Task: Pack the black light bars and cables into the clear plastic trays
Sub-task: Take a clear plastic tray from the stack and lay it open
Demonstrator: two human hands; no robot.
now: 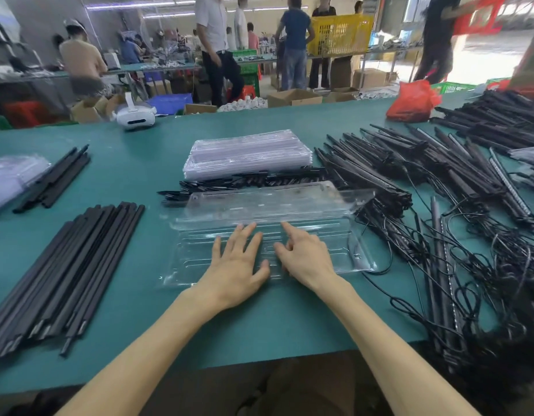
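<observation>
- Tray of clear plastic [331, 241] lies open at frame centre with its lid tipped back, probably so the grooves can take bars.
- Left hand [238, 265] lies flat on its base, fingers spread; right hand [304, 256] rests beside it with the forefinger out, apparently steadying it.
- Black light bars [70, 265] wait lower left and cabled bars [440, 190] are heaped right, with none packed yet.

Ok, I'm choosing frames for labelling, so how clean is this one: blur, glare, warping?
Head view: left hand, right hand and tray are sharp and evenly lit. Head view: people at the back are motion-blurred; the doorway, top right, is blown out. Head view: wide-angle bend bows the table's edges, and the cables in the lower right corner merge into a dark mass.
</observation>
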